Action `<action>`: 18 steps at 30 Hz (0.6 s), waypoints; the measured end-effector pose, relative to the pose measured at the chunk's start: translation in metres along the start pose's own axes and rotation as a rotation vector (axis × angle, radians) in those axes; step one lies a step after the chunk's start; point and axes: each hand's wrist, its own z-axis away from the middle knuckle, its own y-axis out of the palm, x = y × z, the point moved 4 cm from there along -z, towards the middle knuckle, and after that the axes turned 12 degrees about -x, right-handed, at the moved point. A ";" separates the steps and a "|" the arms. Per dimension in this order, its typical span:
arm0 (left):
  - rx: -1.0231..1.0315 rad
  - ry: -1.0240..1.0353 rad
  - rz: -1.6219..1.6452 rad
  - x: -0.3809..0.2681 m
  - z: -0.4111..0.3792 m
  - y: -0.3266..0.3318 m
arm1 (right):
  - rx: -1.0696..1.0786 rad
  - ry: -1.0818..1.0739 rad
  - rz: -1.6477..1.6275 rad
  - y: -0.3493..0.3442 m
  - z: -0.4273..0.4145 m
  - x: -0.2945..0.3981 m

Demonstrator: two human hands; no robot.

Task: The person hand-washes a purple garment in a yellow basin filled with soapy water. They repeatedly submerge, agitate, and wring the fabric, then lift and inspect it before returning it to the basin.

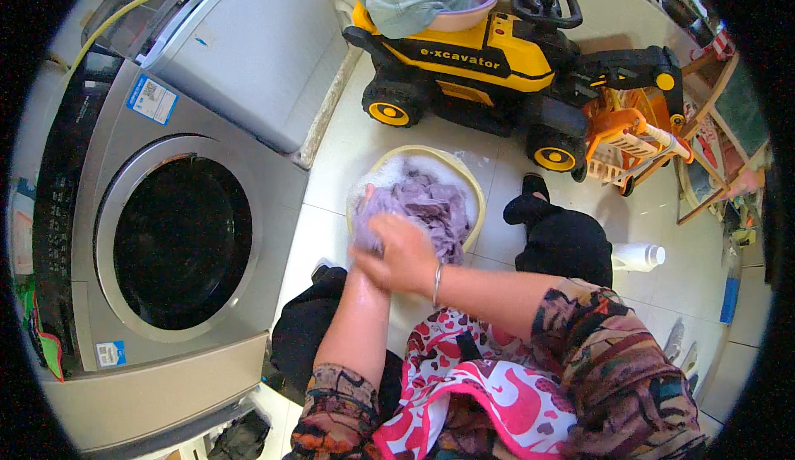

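Note:
A yellow plastic basin (477, 194) stands on the tiled floor between my knees, with white suds and a wet purple cloth (435, 208) in it. My left hand (366, 211), mostly covered by the cloth, is at the basin's left side; whether it grips the fabric is hard to see. Across that wrist lies my right hand (400, 252), slightly blurred, its fingers curled against a bunched part of the cloth. A silver bangle circles the right wrist. Which forearm belongs to which side shows from the sleeves.
A front-loading washing machine (267, 180) stands at left beside a grey-white appliance (248, 56). Beyond the basin is a yellow-black toy excavator (472, 56) bearing a pink basin (459, 20) with light-blue clothing. An orange toy cart (615, 137) and a white bottle (636, 256) are at right.

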 end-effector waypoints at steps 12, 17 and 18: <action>-0.551 0.167 -0.337 -0.011 0.005 0.007 | -0.126 -0.072 -0.069 -0.001 0.000 -0.004; -0.011 0.212 -0.068 0.011 -0.006 -0.014 | -0.147 0.116 -0.012 -0.004 -0.024 -0.041; -0.499 0.281 -0.343 0.014 -0.010 -0.006 | -0.203 0.213 0.019 -0.008 -0.029 -0.060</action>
